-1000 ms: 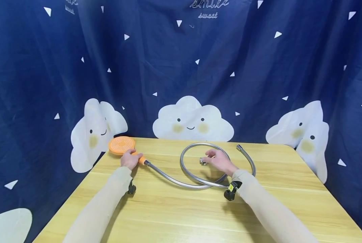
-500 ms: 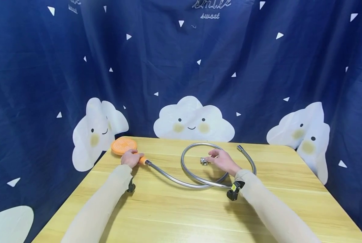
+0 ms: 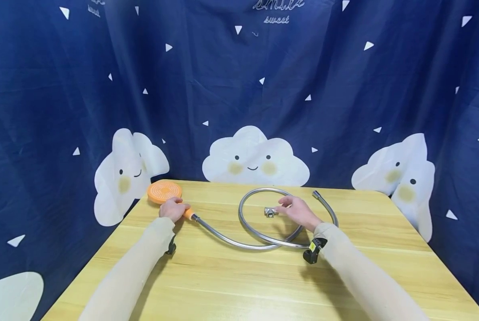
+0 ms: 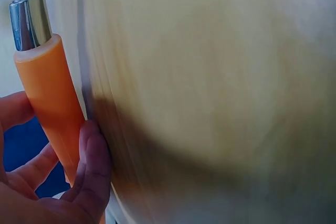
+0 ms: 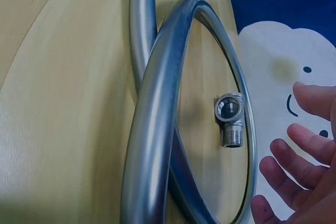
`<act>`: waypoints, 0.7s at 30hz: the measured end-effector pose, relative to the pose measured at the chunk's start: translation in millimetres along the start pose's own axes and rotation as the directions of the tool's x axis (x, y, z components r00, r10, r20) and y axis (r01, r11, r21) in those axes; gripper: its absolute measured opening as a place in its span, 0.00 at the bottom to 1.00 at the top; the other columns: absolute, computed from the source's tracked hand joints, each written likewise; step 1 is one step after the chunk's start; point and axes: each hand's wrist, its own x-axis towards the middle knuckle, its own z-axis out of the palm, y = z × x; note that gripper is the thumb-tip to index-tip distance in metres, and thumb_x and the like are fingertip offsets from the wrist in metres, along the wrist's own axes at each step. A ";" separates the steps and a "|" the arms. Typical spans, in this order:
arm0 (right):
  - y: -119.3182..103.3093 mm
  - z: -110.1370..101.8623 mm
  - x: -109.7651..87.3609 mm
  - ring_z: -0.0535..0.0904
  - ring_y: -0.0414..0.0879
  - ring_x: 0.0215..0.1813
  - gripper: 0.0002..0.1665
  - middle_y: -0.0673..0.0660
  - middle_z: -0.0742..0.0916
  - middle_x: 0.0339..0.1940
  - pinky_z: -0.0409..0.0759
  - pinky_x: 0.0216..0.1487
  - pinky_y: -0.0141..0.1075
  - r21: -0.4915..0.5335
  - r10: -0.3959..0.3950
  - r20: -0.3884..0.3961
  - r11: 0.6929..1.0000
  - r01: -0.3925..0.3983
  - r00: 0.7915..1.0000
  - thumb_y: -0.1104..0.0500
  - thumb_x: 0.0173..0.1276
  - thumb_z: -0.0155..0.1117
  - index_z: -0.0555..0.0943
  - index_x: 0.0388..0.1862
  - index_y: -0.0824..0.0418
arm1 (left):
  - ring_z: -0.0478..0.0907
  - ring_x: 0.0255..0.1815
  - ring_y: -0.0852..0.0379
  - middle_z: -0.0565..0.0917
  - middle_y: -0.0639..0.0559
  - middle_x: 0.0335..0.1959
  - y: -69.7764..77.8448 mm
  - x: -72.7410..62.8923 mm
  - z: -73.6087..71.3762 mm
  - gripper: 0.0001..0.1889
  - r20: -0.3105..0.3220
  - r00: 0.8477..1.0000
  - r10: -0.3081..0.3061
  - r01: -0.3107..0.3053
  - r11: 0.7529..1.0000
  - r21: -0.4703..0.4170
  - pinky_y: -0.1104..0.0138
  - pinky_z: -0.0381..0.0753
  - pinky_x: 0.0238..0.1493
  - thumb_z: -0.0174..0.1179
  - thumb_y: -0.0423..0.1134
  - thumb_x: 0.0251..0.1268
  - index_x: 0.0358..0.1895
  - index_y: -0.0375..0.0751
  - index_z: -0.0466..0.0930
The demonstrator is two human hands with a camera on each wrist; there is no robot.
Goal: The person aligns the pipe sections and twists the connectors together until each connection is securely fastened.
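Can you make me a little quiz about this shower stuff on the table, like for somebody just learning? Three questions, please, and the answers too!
1. True or false: the metal fitting lies inside the loop of the hose.
2. What does the left grip hold?
A) the hose's free end
B) the orange handle
C) the metal fitting
3. Which grip holds nothing?

Key: 1. True. 2. B. 3. The right grip.

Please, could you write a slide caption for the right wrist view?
A right hand, fingers apart, beside a looped metal hose, with a threaded fitting lying inside the loop.
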 end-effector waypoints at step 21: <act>14.2 -27.8 -10.4 0.78 0.59 0.58 0.26 0.67 0.83 0.55 0.77 0.57 0.50 -0.043 0.006 -0.005 0.999 -0.006 1.000 0.51 0.71 0.65 0.78 0.60 0.68 | 0.73 0.54 0.33 0.73 0.28 0.55 10.0 1.7 -0.9 0.26 -0.025 0.995 0.100 -0.092 0.969 0.231 0.44 0.76 0.51 0.56 0.47 0.61 0.59 0.34 0.79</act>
